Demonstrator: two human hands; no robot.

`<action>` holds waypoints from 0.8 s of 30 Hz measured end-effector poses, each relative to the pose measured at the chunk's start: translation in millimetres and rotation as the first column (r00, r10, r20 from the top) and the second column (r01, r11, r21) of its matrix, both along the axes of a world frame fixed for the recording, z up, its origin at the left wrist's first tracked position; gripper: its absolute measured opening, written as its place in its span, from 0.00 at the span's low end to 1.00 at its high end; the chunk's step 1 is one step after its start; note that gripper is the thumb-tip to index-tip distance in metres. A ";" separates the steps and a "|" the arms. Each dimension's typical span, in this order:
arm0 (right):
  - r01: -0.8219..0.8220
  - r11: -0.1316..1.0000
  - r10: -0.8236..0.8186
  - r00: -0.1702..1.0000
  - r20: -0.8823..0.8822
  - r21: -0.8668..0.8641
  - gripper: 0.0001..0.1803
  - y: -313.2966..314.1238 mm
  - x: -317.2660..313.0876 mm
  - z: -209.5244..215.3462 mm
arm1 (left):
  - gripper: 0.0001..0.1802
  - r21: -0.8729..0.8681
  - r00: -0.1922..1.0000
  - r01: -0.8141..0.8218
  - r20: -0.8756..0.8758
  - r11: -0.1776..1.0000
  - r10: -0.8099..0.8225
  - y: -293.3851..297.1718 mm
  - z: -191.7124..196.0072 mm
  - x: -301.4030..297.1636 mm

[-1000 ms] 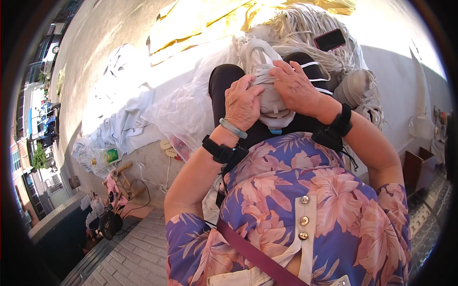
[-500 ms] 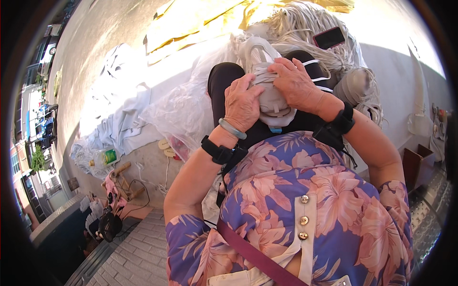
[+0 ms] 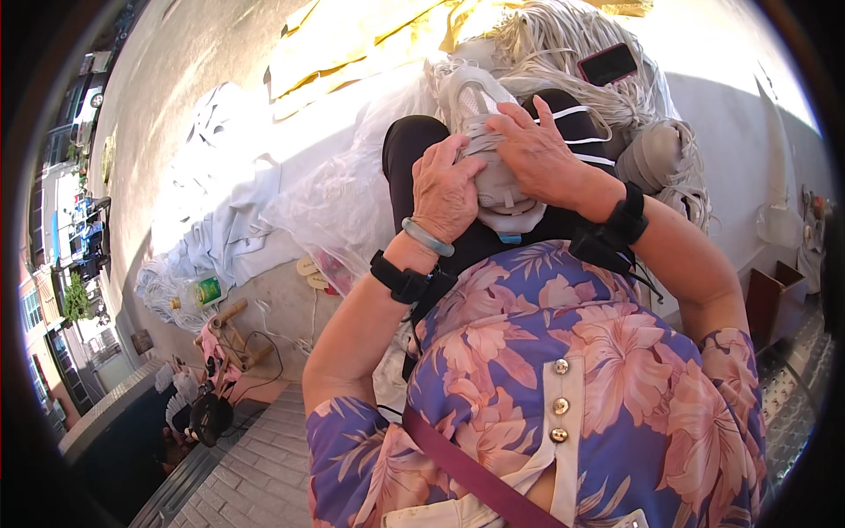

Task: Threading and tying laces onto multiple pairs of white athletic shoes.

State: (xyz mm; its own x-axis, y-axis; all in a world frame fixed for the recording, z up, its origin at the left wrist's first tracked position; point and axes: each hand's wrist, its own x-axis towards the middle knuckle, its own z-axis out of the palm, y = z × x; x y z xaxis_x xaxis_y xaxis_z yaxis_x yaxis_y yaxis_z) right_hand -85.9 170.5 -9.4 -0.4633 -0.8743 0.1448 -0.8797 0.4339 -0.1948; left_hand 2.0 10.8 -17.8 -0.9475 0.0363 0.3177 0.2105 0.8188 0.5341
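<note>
A light grey shoe upper rests on my lap between my knees, its rounded end toward me and flat laces across its middle. My left hand grips its left side, with the thumb and fingers bent at the laces. From the right, my right hand holds the upper, its fingertips at the laces and one finger lifted. Whether a lace is pinched under those fingers is hidden. Just beyond my hands lies another pale shoe upper.
A big bundle of pale laces lies ahead, with a phone on it. Nested grey shoe uppers sit by my right knee. Clear plastic sheeting and light blue cloth spread leftward, near a small wooden stool.
My right hand has shifted slightly left over the laces, and one of its fingers has lifted. My left hand keeps its grip, and the shoe upper stays on my lap.
</note>
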 end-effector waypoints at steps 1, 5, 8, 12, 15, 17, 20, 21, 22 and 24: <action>0.002 1.000 -0.002 1.000 0.001 0.000 0.10 -0.2 -0.8 -0.4 | 0.08 0.009 1.000 -0.002 0.003 1.000 0.002 0.1 -0.3 -0.3; -0.064 0.997 0.065 0.998 0.021 -0.050 0.09 1.0 -7.2 -2.8 | 0.09 0.023 1.000 -0.004 0.021 1.000 0.004 0.2 -0.7 1.1; -0.098 0.993 0.104 0.989 0.104 -0.061 0.09 3.5 -13.0 -0.3 | 0.09 0.022 0.999 -0.005 0.036 1.000 0.004 -0.3 0.4 1.6; -0.093 0.991 0.114 0.959 0.258 -0.093 0.08 5.1 -19.5 -5.1 | 0.10 0.022 1.000 0.011 0.003 1.000 -0.011 -0.7 -0.2 1.0; -0.079 0.984 0.112 0.972 0.208 -0.160 0.07 -2.9 -16.1 -6.4 | 0.10 0.048 1.000 -0.003 0.021 0.999 0.002 1.4 -0.2 -1.6; -0.065 0.987 0.087 0.985 0.147 -0.148 0.07 0.4 -14.7 -8.5 | 0.09 0.044 0.999 -0.040 0.016 0.998 0.039 5.3 -0.1 -5.3; -0.038 0.995 0.042 0.998 0.042 -0.093 0.06 3.6 -9.4 0.1 | 0.08 0.100 0.997 -0.070 0.052 0.993 0.065 5.2 -6.0 -6.4; -0.017 0.999 0.017 1.000 -0.003 -0.043 0.07 5.5 -7.3 3.3 | 0.08 0.097 0.996 -0.069 0.054 0.993 0.064 6.4 -5.3 -7.1; -0.016 0.999 0.016 1.000 -0.001 -0.046 0.07 6.2 -5.8 2.8 | 0.07 0.124 0.995 -0.084 0.070 0.989 0.076 7.4 -4.2 -7.8; -0.003 0.995 -0.001 0.999 -0.043 -0.096 0.06 7.1 -4.2 0.9 | 0.07 0.146 0.993 -0.097 0.085 0.984 0.086 9.7 -3.5 -8.6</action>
State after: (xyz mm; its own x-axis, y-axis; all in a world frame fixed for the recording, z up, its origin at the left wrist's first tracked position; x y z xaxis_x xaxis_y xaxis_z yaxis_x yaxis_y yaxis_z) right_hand -90.1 177.6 -8.5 -0.4538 -0.8559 0.2479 -0.8887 0.4139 -0.1973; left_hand -6.6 20.5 -21.3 -0.9667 -0.0941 0.2380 0.0913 0.7420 0.6642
